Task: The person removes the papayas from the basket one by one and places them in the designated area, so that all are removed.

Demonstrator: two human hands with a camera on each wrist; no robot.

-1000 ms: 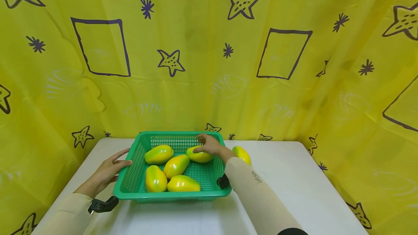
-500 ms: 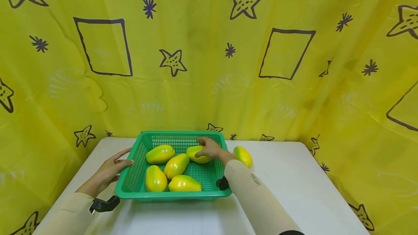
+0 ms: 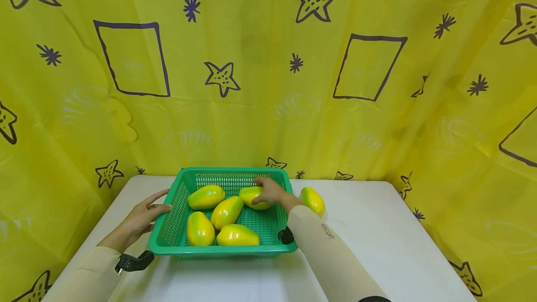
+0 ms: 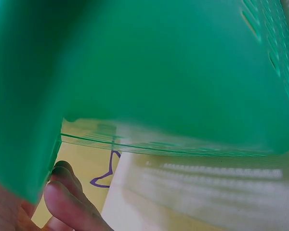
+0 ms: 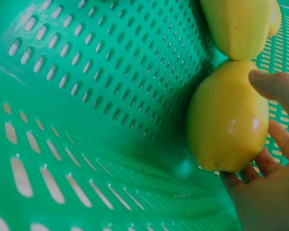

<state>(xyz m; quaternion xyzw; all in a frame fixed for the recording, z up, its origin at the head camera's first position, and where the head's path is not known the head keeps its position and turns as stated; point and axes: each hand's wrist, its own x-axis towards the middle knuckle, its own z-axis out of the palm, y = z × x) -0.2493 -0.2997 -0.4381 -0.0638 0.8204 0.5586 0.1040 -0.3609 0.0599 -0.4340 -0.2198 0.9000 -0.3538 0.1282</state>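
A green plastic basket [image 3: 222, 250] with slotted walls holds several yellow-green papayas, among them a middle papaya [image 3: 227, 212] and a front papaya [image 3: 238, 235]. My left hand [image 3: 140, 218] holds the basket's left rim, thumb on top; in the left wrist view its fingers [image 4: 70, 202] show beneath the rim. Inside the back right of the basket, my right hand [image 3: 270, 191] grips a papaya [image 3: 251, 195], also seen as the papaya [image 5: 226, 120] between thumb and fingers in the right wrist view. That papaya rests low in the basket, touching another papaya [image 5: 238, 26].
One more papaya [image 3: 313, 201] lies on the white table [image 3: 369, 236], just right of the basket. A yellow curtain [image 3: 260, 120] with drawn stars hangs behind the table and along both sides.
The right thumb has come down along the papaya's near side as the hand closes round it. The left hand and the basket stay nearly still; the view shifts slightly.
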